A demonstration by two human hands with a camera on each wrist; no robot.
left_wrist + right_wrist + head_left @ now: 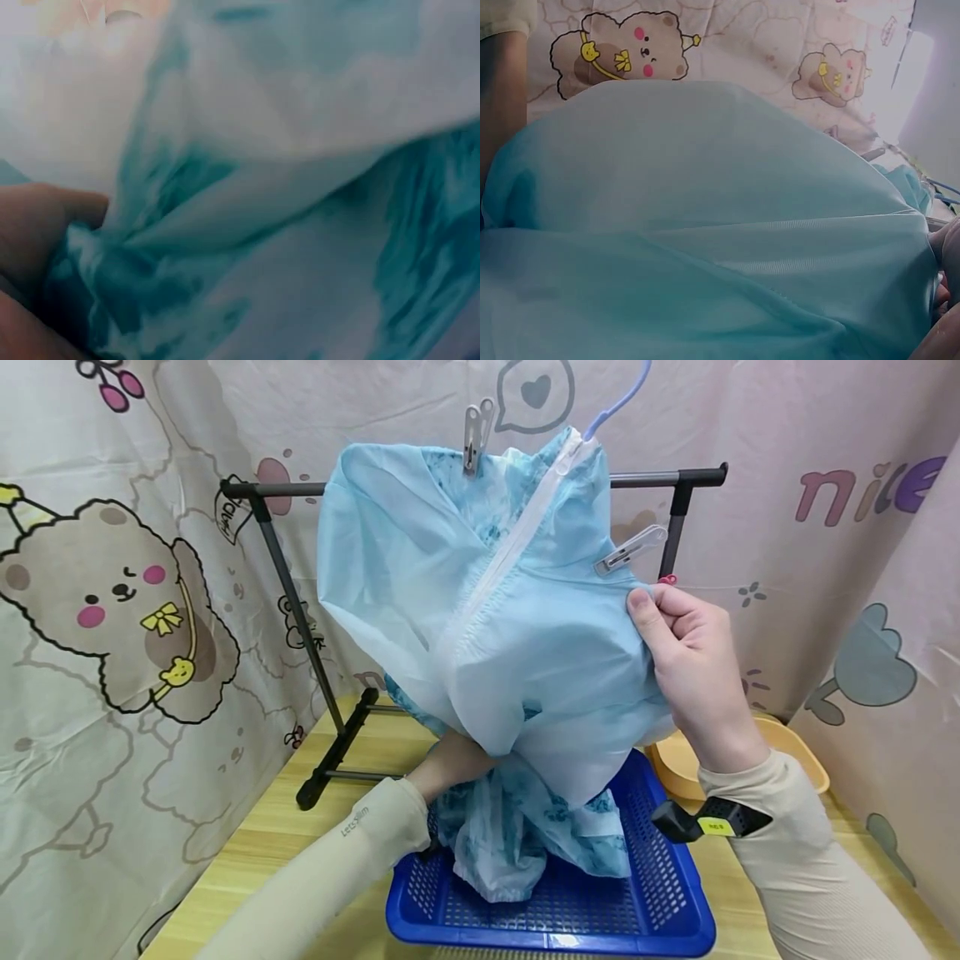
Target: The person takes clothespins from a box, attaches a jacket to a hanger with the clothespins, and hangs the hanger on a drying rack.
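A light blue zip jacket (555, 643) with teal tie-dye patches hangs from a lilac hanger (621, 402), its pale lining side showing. My right hand (693, 643) pinches the jacket's edge at the right between thumb and fingers, below a grey clothespin (632, 550). Another clothespin (471, 439) grips the top edge. My left hand (459, 764) reaches beneath the hanging cloth, its fingers hidden in the head view. Up close in the left wrist view, the left hand (37, 262) has thumb and fingers around bunched patterned fabric. Stretched lining (705, 165) fills most of the right wrist view.
Behind the jacket stands a dark metal rack (288, 602) on a wooden table (262, 843). A blue plastic basket (551, 939) sits below, with the jacket's lower part hanging into it. An orange-yellow container (795, 752) stands at right. A printed curtain (262, 410) surrounds the table.
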